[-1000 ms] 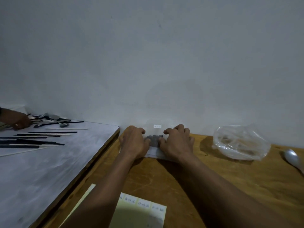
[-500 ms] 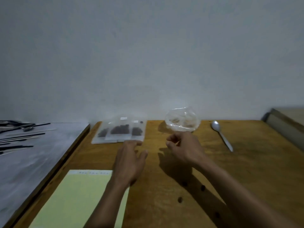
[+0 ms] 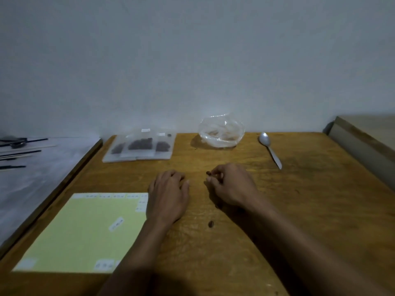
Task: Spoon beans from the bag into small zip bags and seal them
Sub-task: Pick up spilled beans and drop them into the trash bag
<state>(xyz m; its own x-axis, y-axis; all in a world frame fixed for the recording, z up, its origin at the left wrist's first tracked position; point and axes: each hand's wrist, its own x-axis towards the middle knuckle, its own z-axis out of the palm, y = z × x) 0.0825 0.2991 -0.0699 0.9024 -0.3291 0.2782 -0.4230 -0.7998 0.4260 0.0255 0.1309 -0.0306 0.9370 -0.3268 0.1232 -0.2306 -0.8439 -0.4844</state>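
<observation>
The right hand (image 3: 232, 184) is curled, and its grip looks like it pinches one small dark bean (image 3: 208, 173) at the fingertips, most likely a stray one being picked up so it can go back with the rest. The left hand (image 3: 168, 196) lies flat on the table (image 3: 299, 210) with its grip relaxed and holding nothing; I think it just rests there, touching the corner of the one yellow sheet (image 3: 85, 231). One more loose bean (image 3: 211, 223) sits on the wood between the two arms, near the right wrist. At the back, by the wall, the small zip bags (image 3: 140, 148) lie flat in a neat bunch, out of the way. I can count three dark heaps of beans in them, so about three look filled. Just to their right sits one big clear bag (image 3: 221, 131), crumpled and open, and it looks almost empty. One spoon (image 3: 269, 149) lies beside it, well apart from both hands, so no scooping is going on now.
</observation>
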